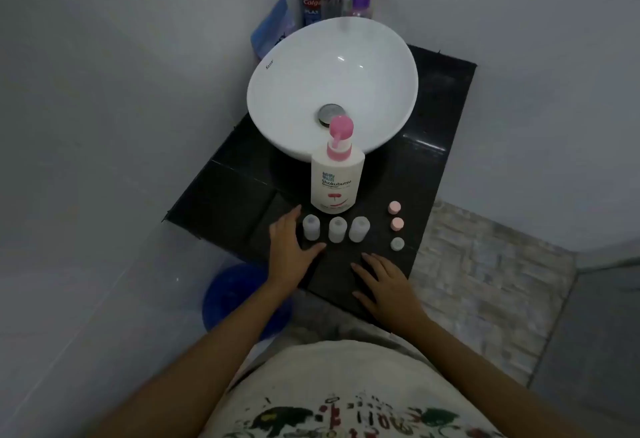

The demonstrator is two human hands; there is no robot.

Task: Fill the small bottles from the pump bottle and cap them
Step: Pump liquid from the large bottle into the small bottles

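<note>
Your left hand lies flat on the table, fingers spread wide, just beside the leftmost of three uncapped bottles. They stand upright, mouths up, light enough that a careless reach could topple them. Behind them the pump bottle stands upright, nozzle toward you. Your right hand rests open, empty. Three caps wait in a row near the table's edge, where a nudge could knock one off.

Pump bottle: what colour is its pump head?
Pink, on a white pump bottle; the pump head shows clearly in the head view, the only one.
</note>
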